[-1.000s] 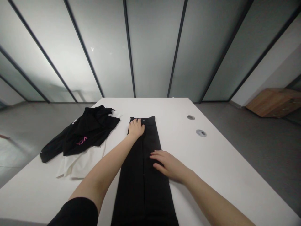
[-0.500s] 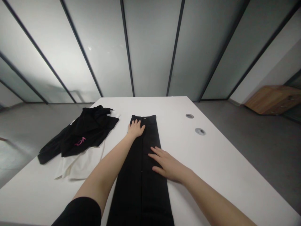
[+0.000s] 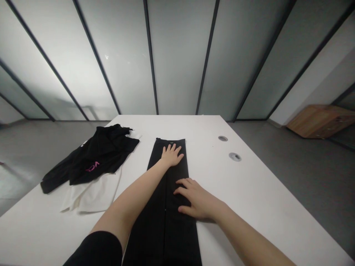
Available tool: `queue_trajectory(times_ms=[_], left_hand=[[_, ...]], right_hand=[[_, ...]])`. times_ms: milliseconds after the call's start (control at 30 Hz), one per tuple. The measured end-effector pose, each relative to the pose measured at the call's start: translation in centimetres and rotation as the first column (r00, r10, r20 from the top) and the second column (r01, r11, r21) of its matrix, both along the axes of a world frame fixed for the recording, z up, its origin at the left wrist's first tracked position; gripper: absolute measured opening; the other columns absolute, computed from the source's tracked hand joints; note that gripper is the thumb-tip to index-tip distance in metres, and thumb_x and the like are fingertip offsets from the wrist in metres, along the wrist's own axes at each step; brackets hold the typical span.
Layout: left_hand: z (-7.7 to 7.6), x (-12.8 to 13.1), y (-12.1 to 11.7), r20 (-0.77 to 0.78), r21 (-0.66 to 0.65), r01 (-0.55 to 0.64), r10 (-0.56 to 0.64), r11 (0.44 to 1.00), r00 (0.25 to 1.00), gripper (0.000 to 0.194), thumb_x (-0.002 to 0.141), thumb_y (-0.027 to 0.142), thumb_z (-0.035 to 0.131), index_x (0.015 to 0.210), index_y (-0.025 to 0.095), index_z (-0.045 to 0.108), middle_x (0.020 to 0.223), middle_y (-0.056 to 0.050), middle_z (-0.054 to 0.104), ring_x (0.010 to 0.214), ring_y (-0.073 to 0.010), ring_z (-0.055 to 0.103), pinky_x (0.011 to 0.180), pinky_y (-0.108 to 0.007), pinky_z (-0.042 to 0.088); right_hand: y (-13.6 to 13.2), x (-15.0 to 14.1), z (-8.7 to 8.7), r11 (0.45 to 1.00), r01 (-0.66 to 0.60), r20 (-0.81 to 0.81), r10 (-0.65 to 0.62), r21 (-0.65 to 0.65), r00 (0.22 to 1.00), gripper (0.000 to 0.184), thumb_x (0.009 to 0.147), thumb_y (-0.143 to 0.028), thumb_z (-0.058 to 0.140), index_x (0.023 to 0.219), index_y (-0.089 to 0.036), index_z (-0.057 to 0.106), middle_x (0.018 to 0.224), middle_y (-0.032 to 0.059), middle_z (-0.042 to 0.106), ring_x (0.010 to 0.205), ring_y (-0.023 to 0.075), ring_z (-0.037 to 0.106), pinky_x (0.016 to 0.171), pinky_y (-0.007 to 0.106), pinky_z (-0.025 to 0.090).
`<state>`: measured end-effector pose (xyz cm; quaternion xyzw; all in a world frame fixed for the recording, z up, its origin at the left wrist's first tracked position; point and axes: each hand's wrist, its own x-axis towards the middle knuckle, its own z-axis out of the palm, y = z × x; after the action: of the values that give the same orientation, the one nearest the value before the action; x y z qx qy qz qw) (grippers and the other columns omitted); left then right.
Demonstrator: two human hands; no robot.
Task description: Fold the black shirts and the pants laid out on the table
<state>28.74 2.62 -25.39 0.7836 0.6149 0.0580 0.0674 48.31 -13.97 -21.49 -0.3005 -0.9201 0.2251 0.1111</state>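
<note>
A pair of black trousers (image 3: 155,221) lies lengthwise on the white table, waistband at the far end and legs running toward me. My left hand (image 3: 171,156) rests on the trousers just below the waistband, palm down with its fingers spread. Nearer to me, my right hand (image 3: 192,198) is over the right-hand side of the trousers, fingers apart and slightly bent. Neither hand grips the cloth. The near ends of the legs run out of view at the bottom.
On the left of the white table (image 3: 249,207) lies a heaped black garment (image 3: 102,155) with pink lettering, over a white garment (image 3: 94,195). Two round grommets (image 3: 235,157) are set in the tabletop at right. A wooden cabinet (image 3: 318,120) stands on the floor beyond.
My left hand has slid right across the top of the trousers, from the left side toward the right. My right hand has come slightly nearer to me, its fingers more bent.
</note>
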Motion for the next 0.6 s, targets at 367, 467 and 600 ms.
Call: queue_trajectory(times_ms=[367, 467, 600], left_hand=[[0.9, 2.0, 0.0, -0.067, 0.105, 0.043, -0.036, 0.994, 0.997, 0.067, 0.107, 0.058, 0.033, 0.165, 0.027, 0.04, 0.178, -0.01, 0.022, 0.164, -0.0388, 0.016, 0.128, -0.066, 0.014], [0.7, 2.9, -0.5, -0.028, -0.03, 0.055, -0.056, 0.998, 0.998, 0.068, 0.106, 0.059, 0.034, 0.166, 0.027, 0.038, 0.177, -0.012, 0.024, 0.162, -0.0419, 0.021, 0.127, -0.067, 0.018], [1.3, 2.6, -1.7, 0.031, -0.042, 0.036, -0.035, 0.998, 0.999, 0.067, 0.107, 0.055, 0.036, 0.165, 0.021, 0.038, 0.178, -0.016, 0.021, 0.163, -0.0401, 0.019, 0.128, -0.063, 0.02]], right_hand=[[0.1, -0.5, 0.3, 0.995, -0.074, -0.035, 0.072, -0.062, 0.997, 0.03, 0.089, -0.037, 0.082, 0.115, -0.025, 0.075, 0.132, 0.0094, 0.061, 0.114, 0.0271, 0.056, 0.101, 0.043, 0.049], [0.0, -0.5, 0.5, 0.991, -0.094, -0.033, 0.091, -0.094, 0.995, 0.027, 0.089, -0.036, 0.082, 0.113, -0.024, 0.076, 0.126, 0.0083, 0.062, 0.109, 0.025, 0.058, 0.096, 0.04, 0.05], [0.0, -0.5, 0.7, 0.988, -0.1, -0.049, 0.095, -0.117, 0.994, 0.022, 0.092, -0.034, 0.079, 0.112, -0.024, 0.077, 0.124, 0.0075, 0.064, 0.109, 0.0233, 0.06, 0.096, 0.037, 0.05]])
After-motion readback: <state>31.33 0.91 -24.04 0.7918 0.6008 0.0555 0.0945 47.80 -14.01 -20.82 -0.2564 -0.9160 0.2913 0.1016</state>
